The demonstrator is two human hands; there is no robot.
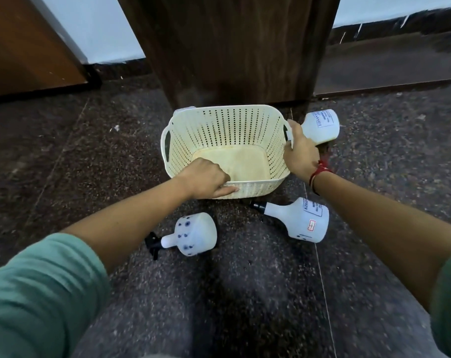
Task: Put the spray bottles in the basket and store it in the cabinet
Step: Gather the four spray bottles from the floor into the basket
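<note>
A cream perforated plastic basket [219, 125] stands on the dark floor, nothing inside it. My left hand [206, 178] grips its near rim. My right hand [300, 151] is closed around the neck of a white spray bottle [322, 125] just right of the basket, lifted with its base pointing away. Two more white spray bottles lie on their sides on the floor in front of the basket: one with blue dots [190, 235] at the left, one with a printed label [303, 220] at the right.
A dark wooden cabinet panel [232, 47] stands directly behind the basket. A brown wooden door [25, 47] is at the far left. A raised dark ledge [387, 63] runs along the right behind the cabinet.
</note>
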